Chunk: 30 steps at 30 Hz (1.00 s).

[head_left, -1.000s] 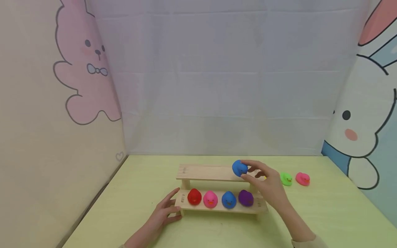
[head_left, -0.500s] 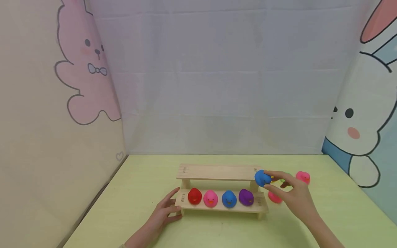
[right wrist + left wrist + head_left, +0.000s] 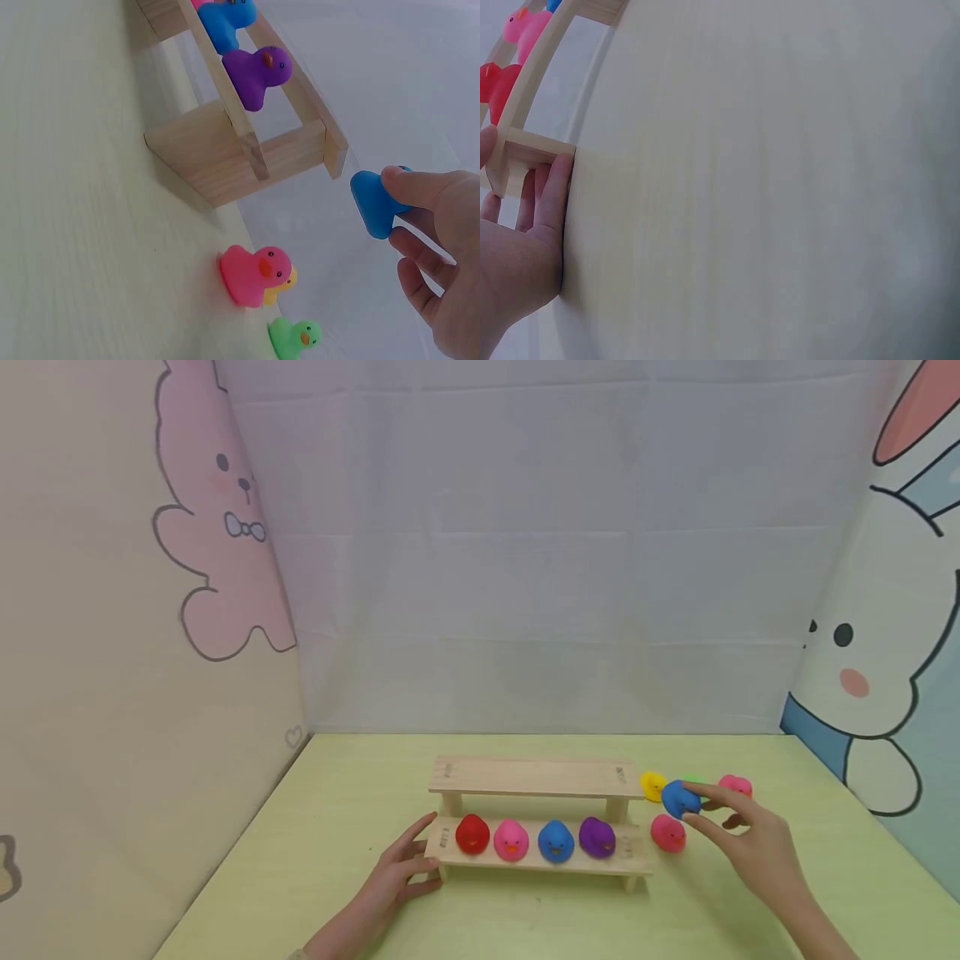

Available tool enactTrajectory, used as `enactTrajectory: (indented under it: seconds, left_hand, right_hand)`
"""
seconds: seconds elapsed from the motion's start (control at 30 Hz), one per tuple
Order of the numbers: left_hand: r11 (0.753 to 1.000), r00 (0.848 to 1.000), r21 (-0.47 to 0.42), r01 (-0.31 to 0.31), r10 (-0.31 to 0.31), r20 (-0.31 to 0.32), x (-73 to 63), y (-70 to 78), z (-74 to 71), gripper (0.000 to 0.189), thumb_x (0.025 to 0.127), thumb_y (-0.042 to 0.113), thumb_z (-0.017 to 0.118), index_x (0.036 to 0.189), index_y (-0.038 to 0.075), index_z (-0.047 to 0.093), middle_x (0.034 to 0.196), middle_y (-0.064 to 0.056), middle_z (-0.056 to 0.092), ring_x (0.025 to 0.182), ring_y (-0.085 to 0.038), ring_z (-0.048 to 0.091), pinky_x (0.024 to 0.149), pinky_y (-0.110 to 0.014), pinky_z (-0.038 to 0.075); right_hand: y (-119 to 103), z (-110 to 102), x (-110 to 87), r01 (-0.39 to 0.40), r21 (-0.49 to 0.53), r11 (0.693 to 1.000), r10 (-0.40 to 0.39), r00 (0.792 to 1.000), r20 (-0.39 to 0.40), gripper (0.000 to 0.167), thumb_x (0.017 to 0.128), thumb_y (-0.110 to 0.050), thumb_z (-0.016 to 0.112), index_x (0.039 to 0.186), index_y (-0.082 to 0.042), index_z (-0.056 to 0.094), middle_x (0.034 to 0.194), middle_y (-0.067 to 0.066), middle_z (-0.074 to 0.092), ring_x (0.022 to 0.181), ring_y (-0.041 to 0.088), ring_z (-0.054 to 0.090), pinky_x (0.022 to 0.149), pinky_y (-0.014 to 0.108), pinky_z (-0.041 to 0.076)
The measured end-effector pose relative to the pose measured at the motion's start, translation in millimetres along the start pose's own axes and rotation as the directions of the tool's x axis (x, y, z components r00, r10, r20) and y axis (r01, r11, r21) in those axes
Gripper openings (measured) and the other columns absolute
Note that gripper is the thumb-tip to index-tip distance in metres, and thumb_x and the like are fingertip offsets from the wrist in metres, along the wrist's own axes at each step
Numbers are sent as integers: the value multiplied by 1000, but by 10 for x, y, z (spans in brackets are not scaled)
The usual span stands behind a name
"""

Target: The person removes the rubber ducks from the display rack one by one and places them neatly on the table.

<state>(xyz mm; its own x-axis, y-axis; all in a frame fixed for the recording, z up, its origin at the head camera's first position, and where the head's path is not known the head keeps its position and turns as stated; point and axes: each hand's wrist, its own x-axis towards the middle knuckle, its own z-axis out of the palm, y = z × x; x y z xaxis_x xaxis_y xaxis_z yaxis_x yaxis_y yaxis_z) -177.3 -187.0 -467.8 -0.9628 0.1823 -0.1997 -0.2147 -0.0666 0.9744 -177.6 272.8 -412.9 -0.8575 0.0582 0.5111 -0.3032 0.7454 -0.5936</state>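
Observation:
My right hand (image 3: 757, 839) pinches a blue rubber duck (image 3: 681, 799) between thumb and fingers, to the right of a two-tier wooden rack (image 3: 525, 777). In the right wrist view the held duck (image 3: 373, 204) is off the table. My left hand (image 3: 390, 881) rests against the rack's left end; in the left wrist view its fairly straight fingers (image 3: 553, 191) touch the end support. On the lower tier sit a red duck (image 3: 472, 834), a pink duck (image 3: 512, 841), a blue duck (image 3: 556, 842) and a purple duck (image 3: 597, 837). The upper tier bears no duck.
Right of the rack on the table (image 3: 360, 777) stand a yellow duck (image 3: 652, 786), a pink-red duck (image 3: 668, 833) and another pink duck (image 3: 737, 786). A green duck (image 3: 295, 338) is mostly hidden in the head view. A white sheet (image 3: 480, 568) hangs behind.
My right hand has carried the blue duck from the upper tier rightward and down, over beside the loose ducks. The left hand has stayed at the rack's left end.

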Motion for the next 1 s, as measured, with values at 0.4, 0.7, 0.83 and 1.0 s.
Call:
enactTrajectory:
  seconds: [0.4,0.7,0.83,1.0]
  left_hand:
    - [1000,1000,-12,-8,8,1,9,-16,-13,76,88,11,68,154,14,31,126,-19,51,103,-26,60,87,-44,52]
    - [1000,1000,-17,-15,15,1,10,-32,-20,75,88,10,68,154,14,31,125,-19,51,103,-27,60,86,-44,52]
    - [1000,1000,-18,-13,13,-2,10,-27,-14,75,88,10,68,154,14,31,126,-20,51,103,-27,60,86,-45,52]
    - [1000,1000,-15,-16,16,2,-6,-4,-6,75,88,11,68,153,13,31,126,-20,51,104,-27,59,86,-44,52]
  right_hand:
    - [375,-40,9,41,-94,995,-39,999,22,38,75,-14,85,111,-12,73,97,8,70,79,8,59,59,20,47]
    - [586,-57,-7,38,-147,988,-12,985,173,36,75,-12,84,109,-7,71,102,16,69,82,31,65,58,26,51]
    - [649,-64,-3,14,-170,985,26,972,233,35,77,-10,82,110,-7,71,102,17,69,82,30,65,61,33,54]
    - [712,-87,6,-28,-157,987,76,950,304,33,79,-7,79,110,-5,70,101,17,69,84,32,65,66,45,56]
